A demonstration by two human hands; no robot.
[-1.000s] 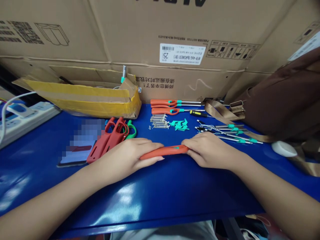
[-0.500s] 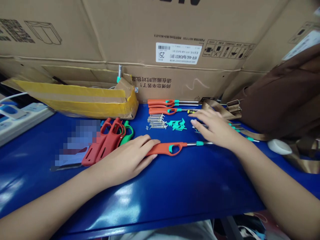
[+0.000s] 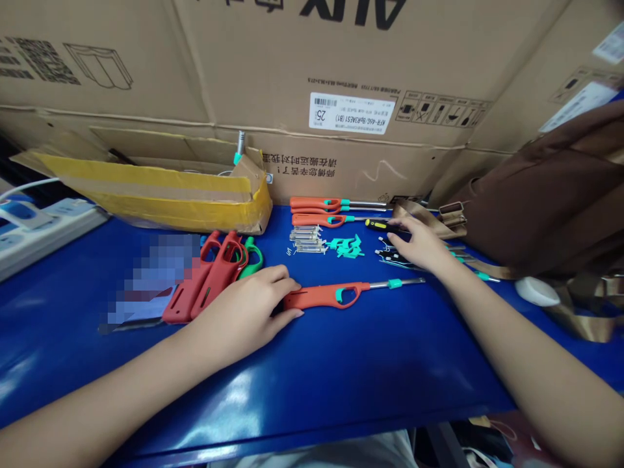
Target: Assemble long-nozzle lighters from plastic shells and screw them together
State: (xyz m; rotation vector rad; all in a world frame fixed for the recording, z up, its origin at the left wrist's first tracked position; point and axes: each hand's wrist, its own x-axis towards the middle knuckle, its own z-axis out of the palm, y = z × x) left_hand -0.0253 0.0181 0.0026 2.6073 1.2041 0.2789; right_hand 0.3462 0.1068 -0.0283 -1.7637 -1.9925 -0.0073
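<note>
The left hand (image 3: 251,302) is pinching the rear end of an orange lighter (image 3: 314,298) between the thumb and the fingers; this lighter lies near the middle of the blue table (image 3: 341,383), with its metal tube (image 3: 377,285) pointing to the right. The right hand (image 3: 424,247) is at the yellow-and-black screwdriver (image 3: 376,225), thumb and fingers slightly bent around the end of its handle — whether they grip it firmly, one cannot tell. Beside the screwdriver, small green parts (image 3: 345,247) and clear parts (image 3: 307,240) lie in two groups, and behind them are more orange lighters (image 3: 312,205). Near the left hand — on its far side — red handles (image 3: 214,286) rest next to a green handle (image 3: 252,260).
</note>
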